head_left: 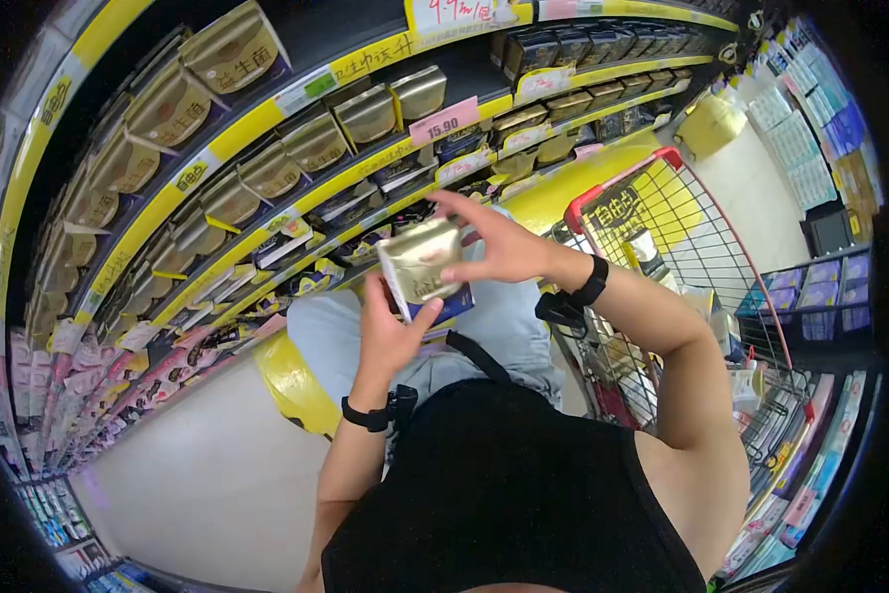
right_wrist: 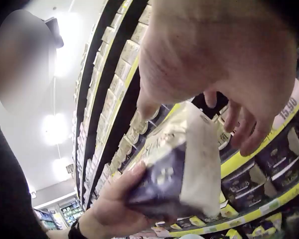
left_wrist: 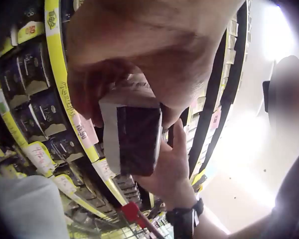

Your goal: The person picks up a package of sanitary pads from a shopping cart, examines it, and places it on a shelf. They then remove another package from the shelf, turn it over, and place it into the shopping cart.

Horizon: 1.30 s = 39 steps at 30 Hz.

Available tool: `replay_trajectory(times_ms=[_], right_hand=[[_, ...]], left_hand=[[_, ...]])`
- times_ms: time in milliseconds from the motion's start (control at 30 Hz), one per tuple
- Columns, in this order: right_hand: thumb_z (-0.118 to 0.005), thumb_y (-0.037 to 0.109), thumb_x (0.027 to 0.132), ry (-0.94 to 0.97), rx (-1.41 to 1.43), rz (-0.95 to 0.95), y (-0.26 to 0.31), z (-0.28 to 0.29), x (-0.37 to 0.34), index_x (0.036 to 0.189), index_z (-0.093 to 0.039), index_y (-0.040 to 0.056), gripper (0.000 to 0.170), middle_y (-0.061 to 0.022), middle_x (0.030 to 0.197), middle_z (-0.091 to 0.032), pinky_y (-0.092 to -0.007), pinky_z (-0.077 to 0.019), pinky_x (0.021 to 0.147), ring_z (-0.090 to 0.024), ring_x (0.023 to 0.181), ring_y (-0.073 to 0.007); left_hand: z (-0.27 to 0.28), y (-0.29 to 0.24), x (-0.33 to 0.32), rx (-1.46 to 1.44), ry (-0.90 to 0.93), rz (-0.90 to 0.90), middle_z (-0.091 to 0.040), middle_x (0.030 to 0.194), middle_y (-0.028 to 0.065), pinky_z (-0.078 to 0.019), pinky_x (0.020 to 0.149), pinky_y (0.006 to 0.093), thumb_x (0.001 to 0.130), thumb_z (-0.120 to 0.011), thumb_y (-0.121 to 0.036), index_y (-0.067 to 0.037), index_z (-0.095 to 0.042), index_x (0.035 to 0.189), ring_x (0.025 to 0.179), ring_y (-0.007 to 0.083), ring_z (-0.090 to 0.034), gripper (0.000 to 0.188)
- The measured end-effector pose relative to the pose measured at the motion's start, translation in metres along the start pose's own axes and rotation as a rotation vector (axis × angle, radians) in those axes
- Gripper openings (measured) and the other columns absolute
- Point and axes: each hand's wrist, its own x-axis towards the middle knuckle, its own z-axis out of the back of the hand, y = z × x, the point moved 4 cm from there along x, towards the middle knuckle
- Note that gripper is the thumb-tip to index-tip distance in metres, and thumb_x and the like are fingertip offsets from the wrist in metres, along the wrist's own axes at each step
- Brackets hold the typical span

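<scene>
A small gold and dark-blue package (head_left: 427,262) is gripped by my left hand (head_left: 390,331), thumb on its lower front and fingers at its side. In the left wrist view my left hand (left_wrist: 154,50) covers the top of the package (left_wrist: 139,137). My right hand (head_left: 499,245) is beside the package, fingers spread and thumb over its front; whether the thumb touches cannot be told. The right wrist view shows my right hand (right_wrist: 219,64) above the package (right_wrist: 174,159), fingers loosely bent off it, and my left hand (right_wrist: 114,204) holding it from below.
Shelves with yellow edge strips (head_left: 365,69) and rows of gold and dark packages (head_left: 365,114) run ahead and left. A wire cart with a red rim (head_left: 667,158), holding several items, stands at my right. Purple packages (head_left: 820,287) sit on a rack further right.
</scene>
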Motion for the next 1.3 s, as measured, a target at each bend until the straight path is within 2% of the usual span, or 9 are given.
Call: replay_trajectory(times_ms=[100, 133, 233, 400, 600, 833, 1000, 1167, 1300], right_hand=[[-0.086, 0.036, 0.073, 0.135, -0.301, 0.265, 0.0, 0.005, 0.009, 0.135, -0.054, 0.003, 0.077, -0.0168, 0.122, -0.063, -0.04, -0.0506, 0.093, -0.062, 0.113, -0.0312], [-0.086, 0.034, 0.073, 0.23, -0.292, 0.171, 0.003, 0.012, 0.008, 0.124, -0.062, 0.0004, 0.066, -0.0201, 0.118, -0.065, -0.0405, -0.0505, 0.094, -0.064, 0.108, -0.0349], [-0.086, 0.036, 0.073, 0.359, -0.313, 0.047, 0.002, 0.03, 0.004, 0.123, -0.062, -0.0004, 0.066, -0.019, 0.115, -0.066, -0.041, -0.0507, 0.092, -0.064, 0.107, -0.0348], [-0.083, 0.042, 0.073, 0.03, -0.532, 0.182, -0.009, 0.1, 0.018, 0.115, -0.059, 0.0011, 0.064, -0.0196, 0.106, -0.064, -0.0444, -0.0501, 0.085, -0.062, 0.099, -0.0388], [-0.081, 0.024, 0.073, -0.589, -0.978, 0.131, -0.026, 0.179, 0.061, 0.115, -0.052, 0.0062, 0.054, -0.0142, 0.108, -0.061, -0.0463, -0.0511, 0.085, -0.057, 0.105, -0.036], [-0.078, 0.027, 0.079, -0.83, -1.127, 0.086, -0.057, 0.179, 0.129, 0.121, -0.055, 0.0088, 0.05, -0.0094, 0.111, -0.063, -0.0442, -0.052, 0.086, -0.057, 0.106, -0.0348], [-0.075, 0.025, 0.082, -0.89, -1.083, 0.242, -0.083, 0.171, 0.184, 0.117, -0.063, 0.0064, 0.041, -0.0165, 0.119, -0.063, -0.0479, -0.0489, 0.093, -0.055, 0.111, -0.0399], [-0.068, 0.019, 0.084, -0.687, -1.037, 0.379, -0.09, 0.143, 0.236, 0.116, -0.065, 0.0059, 0.035, -0.0211, 0.115, -0.064, -0.0507, -0.0475, 0.093, -0.058, 0.108, -0.0429], [-0.063, 0.022, 0.087, -0.553, -1.204, 0.222, -0.094, 0.124, 0.26, 0.115, -0.067, 0.0067, 0.033, -0.0202, 0.116, -0.066, -0.048, -0.0495, 0.093, -0.061, 0.11, -0.0384]], left_hand=[[-0.01, -0.003, 0.002, 0.247, 0.039, -0.024, -0.067, 0.109, 0.0174, -0.0534, 0.086, 0.0357, 0.074, -0.088, -0.023, -0.001, -0.047, 0.12, 0.1, 0.0221, -0.067, 0.065], [-0.012, -0.002, 0.003, 0.256, 0.042, -0.035, -0.068, 0.104, 0.0175, -0.0537, 0.083, 0.0361, 0.07, -0.09, -0.025, -0.002, -0.05, 0.117, 0.096, 0.024, -0.068, 0.066], [-0.018, 0.007, 0.006, 0.317, 0.069, -0.073, -0.068, 0.103, 0.0158, -0.0533, 0.081, 0.0361, 0.07, -0.09, -0.026, -0.001, -0.051, 0.118, 0.092, 0.0248, -0.067, 0.067], [-0.013, 0.038, 0.005, 0.255, 0.124, -0.053, -0.059, 0.121, 0.0153, -0.0515, 0.075, 0.0337, 0.087, -0.074, -0.015, -0.002, -0.051, 0.12, 0.09, 0.0213, -0.064, 0.043], [0.016, 0.077, -0.014, 0.231, 0.177, 0.113, -0.066, 0.108, 0.011, -0.0513, 0.078, 0.0325, 0.088, -0.074, -0.014, -0.002, -0.055, 0.115, 0.088, 0.0185, -0.065, 0.035], [0.018, 0.088, -0.034, 0.355, 0.212, 0.12, -0.068, 0.098, 0.0098, -0.0525, 0.079, 0.0338, 0.087, -0.075, -0.017, -0.003, -0.06, 0.108, 0.089, 0.0211, -0.066, 0.03], [0.008, 0.072, -0.037, 0.395, 0.327, 0.04, -0.066, 0.099, 0.0134, -0.0533, 0.082, 0.0351, 0.087, -0.075, -0.018, -0.002, -0.059, 0.109, 0.093, 0.026, -0.066, 0.032], [0.011, 0.064, -0.033, 0.438, 0.363, 0.042, -0.065, 0.1, 0.0142, -0.0535, 0.084, 0.0359, 0.087, -0.074, -0.018, -0.002, -0.06, 0.111, 0.096, 0.0276, -0.066, 0.032], [0.015, 0.065, -0.031, 0.437, 0.372, 0.055, -0.067, 0.102, 0.0122, -0.0522, 0.086, 0.0354, 0.087, -0.075, -0.016, -0.003, -0.061, 0.113, 0.096, 0.0242, -0.066, 0.032]])
